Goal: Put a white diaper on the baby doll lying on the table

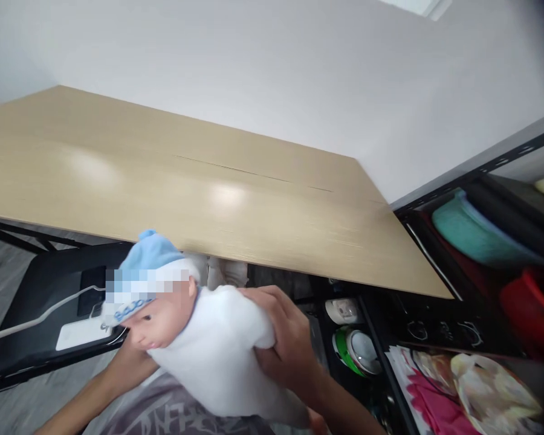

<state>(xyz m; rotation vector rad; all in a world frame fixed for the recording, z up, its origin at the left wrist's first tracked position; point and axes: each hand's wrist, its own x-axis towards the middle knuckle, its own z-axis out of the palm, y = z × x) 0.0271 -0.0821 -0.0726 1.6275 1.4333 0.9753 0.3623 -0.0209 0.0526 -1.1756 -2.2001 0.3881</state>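
Head view: a baby doll (208,344) in a white suit and a blue and white cap (150,266) is held in the air near the person's chest, below the near edge of a bare wooden tabletop (185,181). The right hand (283,344) is closed on the doll's body. The left hand is hidden under the doll's head, its grip impossible to tell. The doll is lifted but not yet laid down anywhere. Shelves (480,254) with bowls stand at right.
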